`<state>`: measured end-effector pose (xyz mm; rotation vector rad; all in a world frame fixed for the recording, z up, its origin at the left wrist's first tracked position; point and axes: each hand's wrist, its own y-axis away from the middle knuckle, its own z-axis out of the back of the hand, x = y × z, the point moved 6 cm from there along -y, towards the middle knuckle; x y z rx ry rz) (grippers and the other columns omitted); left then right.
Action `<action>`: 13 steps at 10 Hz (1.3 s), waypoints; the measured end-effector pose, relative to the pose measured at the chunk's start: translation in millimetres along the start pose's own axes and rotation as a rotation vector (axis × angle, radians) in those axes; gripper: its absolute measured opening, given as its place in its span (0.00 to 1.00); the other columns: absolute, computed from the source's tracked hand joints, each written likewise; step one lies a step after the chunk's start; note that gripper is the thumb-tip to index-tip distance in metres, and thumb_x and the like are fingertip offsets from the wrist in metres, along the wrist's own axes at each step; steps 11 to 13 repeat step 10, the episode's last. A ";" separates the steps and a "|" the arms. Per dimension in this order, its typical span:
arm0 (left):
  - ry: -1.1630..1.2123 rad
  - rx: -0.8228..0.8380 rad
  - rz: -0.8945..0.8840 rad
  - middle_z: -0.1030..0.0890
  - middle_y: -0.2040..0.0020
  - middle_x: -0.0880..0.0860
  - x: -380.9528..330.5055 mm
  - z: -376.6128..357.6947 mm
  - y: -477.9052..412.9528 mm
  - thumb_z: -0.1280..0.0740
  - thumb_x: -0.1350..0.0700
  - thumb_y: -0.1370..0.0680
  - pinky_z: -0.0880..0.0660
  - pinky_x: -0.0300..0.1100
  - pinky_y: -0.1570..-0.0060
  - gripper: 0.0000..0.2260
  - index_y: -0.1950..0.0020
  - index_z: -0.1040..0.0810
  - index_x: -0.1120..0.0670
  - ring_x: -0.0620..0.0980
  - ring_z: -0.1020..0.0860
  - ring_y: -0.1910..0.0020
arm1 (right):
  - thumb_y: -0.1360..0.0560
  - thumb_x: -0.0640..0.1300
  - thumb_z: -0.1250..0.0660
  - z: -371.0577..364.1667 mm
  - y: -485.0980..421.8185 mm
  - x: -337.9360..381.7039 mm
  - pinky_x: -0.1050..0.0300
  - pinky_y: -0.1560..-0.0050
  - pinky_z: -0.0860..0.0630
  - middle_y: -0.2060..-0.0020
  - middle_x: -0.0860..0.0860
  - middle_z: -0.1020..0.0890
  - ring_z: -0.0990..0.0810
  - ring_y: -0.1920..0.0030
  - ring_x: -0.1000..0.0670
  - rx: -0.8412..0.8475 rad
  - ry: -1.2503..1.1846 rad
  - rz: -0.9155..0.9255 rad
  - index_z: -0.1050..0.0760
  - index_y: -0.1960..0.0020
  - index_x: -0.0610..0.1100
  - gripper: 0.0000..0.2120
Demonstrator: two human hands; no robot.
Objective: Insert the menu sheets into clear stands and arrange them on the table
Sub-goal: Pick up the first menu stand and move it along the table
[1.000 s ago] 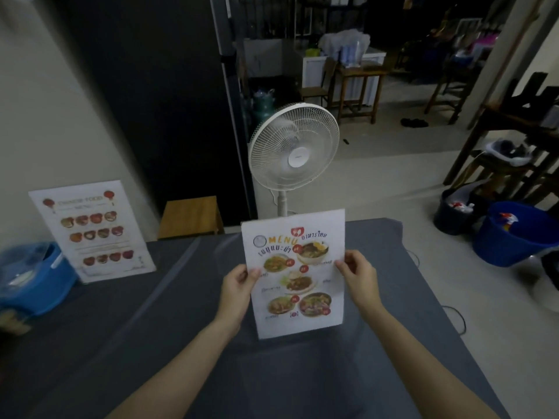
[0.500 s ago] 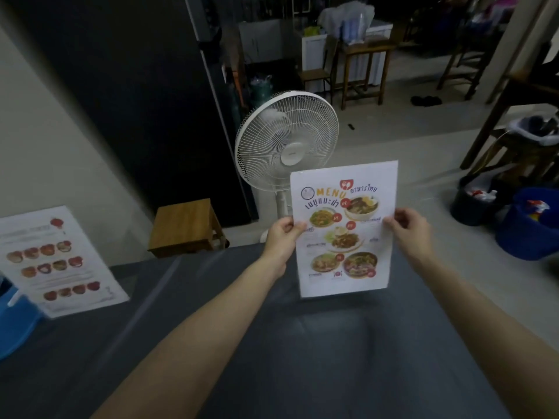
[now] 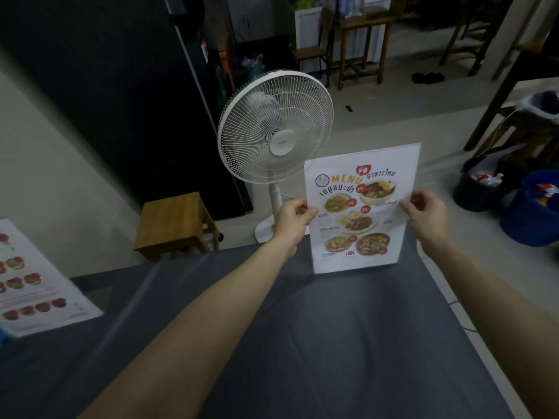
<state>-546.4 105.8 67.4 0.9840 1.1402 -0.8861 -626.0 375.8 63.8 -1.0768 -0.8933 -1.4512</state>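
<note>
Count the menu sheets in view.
2. One menu sheet is held upright between the left hand and right hand; the other menu stands at the table's left edge, partly cropped.

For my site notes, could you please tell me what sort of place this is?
Probably a small eatery's dining area: a printed food menu sheet in a clear stand, brown wooden tables and chairs behind, and a grey-covered table.

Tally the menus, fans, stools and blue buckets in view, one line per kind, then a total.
Menus: 2, one held upright, one at the table's left edge
Fans: 1
Stools: 1
Blue buckets: 1
Total: 5
</note>
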 end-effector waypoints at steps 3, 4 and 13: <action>-0.052 -0.003 -0.070 0.18 0.49 0.56 7.5 -3.9 -3.9 0.34 0.61 0.21 0.21 0.44 0.48 0.08 0.45 0.21 0.64 0.50 0.20 0.49 | 0.25 0.41 0.34 -7.1 -9.2 -13.6 0.36 0.44 0.23 0.51 0.43 0.19 0.20 0.49 0.42 -0.019 -0.003 0.008 0.25 0.44 0.38 0.11; -0.050 0.000 -0.081 0.18 0.49 0.55 5.8 -5.0 -2.1 0.34 0.61 0.21 0.21 0.47 0.45 0.08 0.45 0.21 0.64 0.52 0.20 0.47 | 0.25 0.40 0.34 -5.7 -9.0 -12.9 0.36 0.44 0.24 0.53 0.45 0.21 0.21 0.51 0.44 -0.019 0.018 0.009 0.25 0.44 0.38 0.11; -0.589 0.063 -0.003 0.17 0.43 0.58 37.3 54.0 89.2 0.35 0.60 0.21 0.28 0.37 0.49 0.10 0.41 0.20 0.60 0.51 0.20 0.47 | 0.24 0.48 0.35 6.7 135.3 1.4 0.47 0.45 0.24 0.43 0.40 0.19 0.21 0.45 0.42 0.113 0.375 0.058 0.27 0.39 0.38 0.18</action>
